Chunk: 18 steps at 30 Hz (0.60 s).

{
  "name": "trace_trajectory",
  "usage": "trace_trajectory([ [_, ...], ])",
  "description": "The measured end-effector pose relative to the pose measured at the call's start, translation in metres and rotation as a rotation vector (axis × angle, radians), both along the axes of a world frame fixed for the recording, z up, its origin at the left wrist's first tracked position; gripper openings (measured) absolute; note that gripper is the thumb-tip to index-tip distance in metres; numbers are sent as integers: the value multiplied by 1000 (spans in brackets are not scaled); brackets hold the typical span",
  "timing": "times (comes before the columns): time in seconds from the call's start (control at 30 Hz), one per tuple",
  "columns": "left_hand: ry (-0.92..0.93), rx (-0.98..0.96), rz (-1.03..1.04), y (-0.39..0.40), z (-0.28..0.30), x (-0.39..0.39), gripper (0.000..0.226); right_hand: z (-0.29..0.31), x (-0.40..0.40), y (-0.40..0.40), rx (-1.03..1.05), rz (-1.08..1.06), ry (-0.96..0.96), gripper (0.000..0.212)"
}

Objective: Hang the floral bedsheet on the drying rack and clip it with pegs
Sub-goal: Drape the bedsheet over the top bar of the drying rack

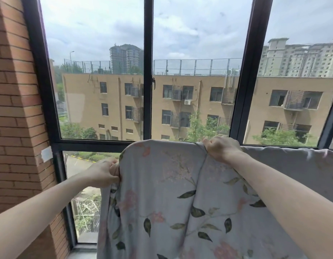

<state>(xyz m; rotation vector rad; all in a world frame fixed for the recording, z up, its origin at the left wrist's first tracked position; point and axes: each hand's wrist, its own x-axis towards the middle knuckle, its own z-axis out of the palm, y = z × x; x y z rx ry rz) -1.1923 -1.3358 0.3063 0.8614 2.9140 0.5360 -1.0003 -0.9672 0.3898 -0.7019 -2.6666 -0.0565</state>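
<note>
The floral bedsheet (pixel 167 193), pale grey with pink blossoms and dark green leaves, hangs in front of me, draped over a rail hidden beneath it. My left hand (pixel 104 172) pinches the sheet's left edge a little below the top. My right hand (pixel 220 148) grips the top fold of the sheet, fingers curled over it. The cloth runs on to the right along the top line (pixel 292 157). The drying rack itself is covered by the sheet, and no pegs are in view.
A large window with dark frames (pixel 148 71) stands right behind the sheet. A brick wall (pixel 18 113) rises at the left, with a small white tag (pixel 47 153) near the frame. Outside are beige buildings and trees.
</note>
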Motion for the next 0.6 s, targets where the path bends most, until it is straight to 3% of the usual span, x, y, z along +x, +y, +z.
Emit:
trace_trajectory([
  [0.17,-33,13,-24,-1,23,-5,5,3,5,-5,-6,17,5,68],
  [0.23,-89,74,0,-8,41,-13,15,3,9,-5,-4,20,-1,67],
  [0.37,-145,317,139,-19,67,-40,8,4,15,-4,-5,13,0,68],
  [0.47,-2,496,304,-20,71,-56,3,4,15,-7,-7,23,4,63],
  [0.53,108,372,356,-19,65,-59,8,4,14,-10,-11,31,3,61],
  [0.6,184,110,359,-19,53,-52,17,4,15,-11,-16,33,2,61],
])
